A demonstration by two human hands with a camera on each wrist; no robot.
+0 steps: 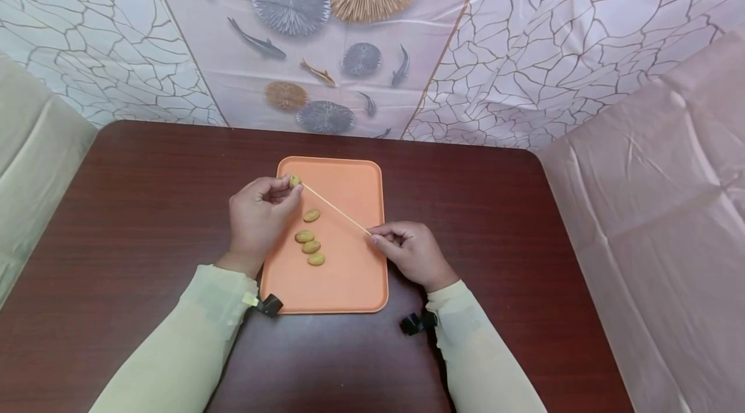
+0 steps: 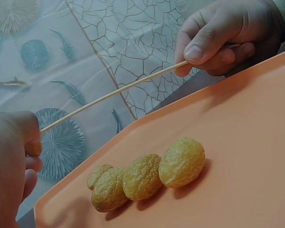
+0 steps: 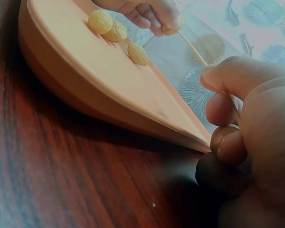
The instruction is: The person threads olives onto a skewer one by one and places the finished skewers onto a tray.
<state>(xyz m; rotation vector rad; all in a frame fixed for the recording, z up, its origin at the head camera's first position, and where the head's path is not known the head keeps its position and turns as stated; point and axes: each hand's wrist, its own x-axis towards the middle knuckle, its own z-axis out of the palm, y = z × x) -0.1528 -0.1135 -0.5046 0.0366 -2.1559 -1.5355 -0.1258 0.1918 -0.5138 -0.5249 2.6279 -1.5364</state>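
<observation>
Pale stick [image 1: 336,209] slants between left hand [image 1: 256,222], pinching a yellow fruit [image 1: 295,180], and right hand [image 1: 416,253], pinching the stick.

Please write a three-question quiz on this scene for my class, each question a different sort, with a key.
1. How many wrinkled oval yellow fruits lie on the orange rectangular tray, not in a hand?
2. True or false: the person's right hand holds a thin pale wooden stick.
3. What does the left hand pinch? A: the tray's rim; B: a yellow fruit; C: the right sleeve.

Key: 1. Four; 2. True; 3. B.
</observation>
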